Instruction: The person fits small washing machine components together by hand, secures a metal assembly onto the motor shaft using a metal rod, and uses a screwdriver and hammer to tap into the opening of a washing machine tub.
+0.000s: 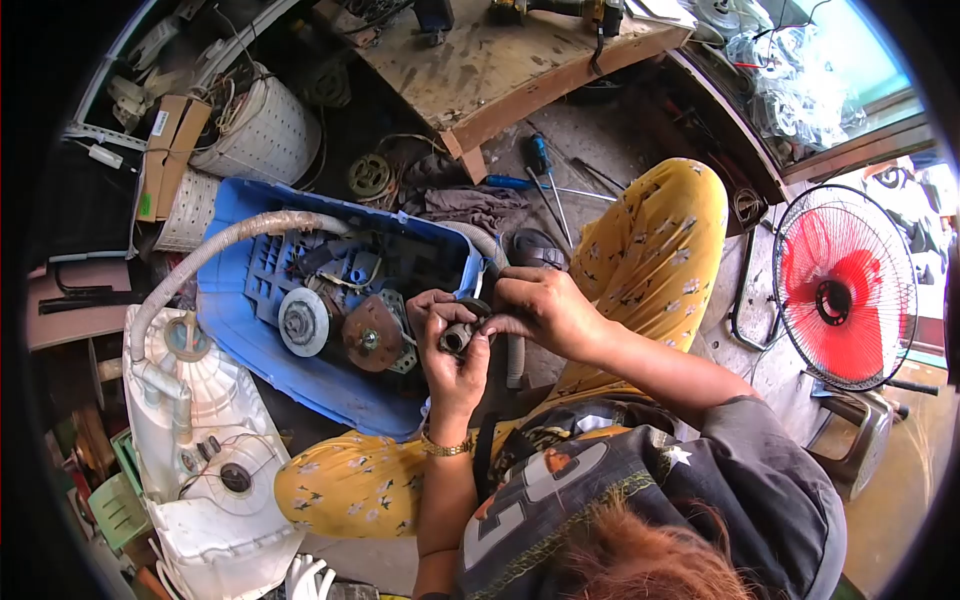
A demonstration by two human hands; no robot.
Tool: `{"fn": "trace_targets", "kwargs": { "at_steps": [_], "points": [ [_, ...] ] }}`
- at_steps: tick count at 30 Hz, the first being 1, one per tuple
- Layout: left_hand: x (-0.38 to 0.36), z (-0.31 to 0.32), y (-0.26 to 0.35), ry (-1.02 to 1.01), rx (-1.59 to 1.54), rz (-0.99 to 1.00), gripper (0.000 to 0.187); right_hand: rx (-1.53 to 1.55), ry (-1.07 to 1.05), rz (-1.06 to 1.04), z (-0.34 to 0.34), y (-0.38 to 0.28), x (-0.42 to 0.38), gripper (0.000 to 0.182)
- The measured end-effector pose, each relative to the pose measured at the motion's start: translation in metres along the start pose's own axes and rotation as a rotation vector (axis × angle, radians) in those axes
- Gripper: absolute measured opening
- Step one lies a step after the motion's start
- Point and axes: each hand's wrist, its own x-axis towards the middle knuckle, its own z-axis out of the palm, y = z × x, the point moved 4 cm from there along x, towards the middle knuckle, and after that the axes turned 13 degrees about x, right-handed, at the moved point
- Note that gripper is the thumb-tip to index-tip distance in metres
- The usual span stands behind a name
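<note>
My left hand, with a gold bracelet at the wrist, is closed around a small cylindrical metal part with a hollow round end. A dark round piece sits at its upper side; I cannot make out whether the two are joined. My right hand has its fingers closed on the same part from the right. Both hands are just right of an upturned blue plastic washing machine base. Inside it are a pale grey pulley wheel, a rusty brown disc and some wiring.
A ribbed grey hose arches over the base's left side. White plastic housing lies at lower left. Blue-handled screwdrivers lie on the floor by a wooden table. A red-bladed fan stands at right. Perforated white drums are upper left.
</note>
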Motion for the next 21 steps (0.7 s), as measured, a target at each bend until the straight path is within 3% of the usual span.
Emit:
{"fn": "trace_targets", "kwargs": {
  "at_steps": [5, 14, 21],
  "points": [
    [0.0, -0.002, -0.004, 0.015, -0.054, -0.062, 0.018, 0.032, -0.044, 0.006, -0.004, -0.01, 0.001, 0.023],
    [0.005, -0.003, 0.013, 0.025, 0.149, 0.157, 0.02, 0.115, -0.059, -0.003, -0.007, -0.012, 0.001, 0.02],
    [0.003, -0.002, 0.007, -0.032, 0.122, 0.095, 0.021, -0.003, -0.084, -0.032, -0.008, -0.013, -0.001, 0.02]
  ]
}}
